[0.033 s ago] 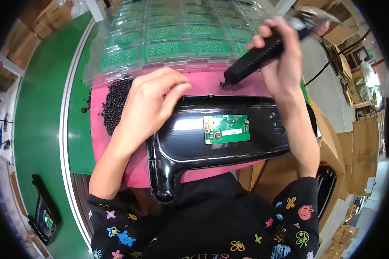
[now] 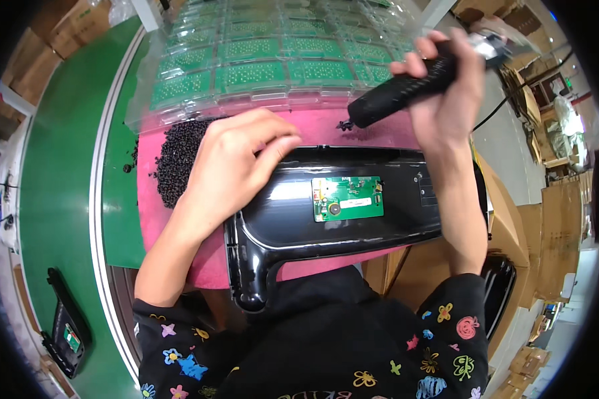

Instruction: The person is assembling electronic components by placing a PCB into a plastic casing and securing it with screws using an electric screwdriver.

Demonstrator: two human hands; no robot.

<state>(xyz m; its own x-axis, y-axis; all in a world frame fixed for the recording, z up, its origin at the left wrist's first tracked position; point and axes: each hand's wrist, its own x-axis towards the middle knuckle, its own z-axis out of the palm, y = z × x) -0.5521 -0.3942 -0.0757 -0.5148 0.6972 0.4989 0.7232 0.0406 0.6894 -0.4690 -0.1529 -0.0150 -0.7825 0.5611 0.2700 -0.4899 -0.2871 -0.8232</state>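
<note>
My right hand (image 2: 446, 93) is wrapped round a black electric screwdriver (image 2: 399, 92), tilted with its lower end over the pink mat. At that end is a small dark cluster (image 2: 345, 125), perhaps screws, too small to make out. Below lies a glossy black plastic housing (image 2: 286, 233) with a green circuit board (image 2: 349, 199) on its inner face. My left hand (image 2: 236, 156) is over the housing's upper left corner, fingers curled and thumb close to the forefinger; what they hold, if anything, is hidden. Beside it sits a heap of small black screws (image 2: 174, 166).
Clear plastic trays of green boards (image 2: 249, 74) stand at the far side of the pink mat (image 2: 386, 130). Another black housing (image 2: 66, 332) lies on the green surface at left. Cardboard boxes (image 2: 512, 219) and a dark cable (image 2: 496, 110) are at right.
My right hand and the screwdriver have shifted slightly to the right, and the tool lies a little flatter. My left hand and the housing have hardly moved.
</note>
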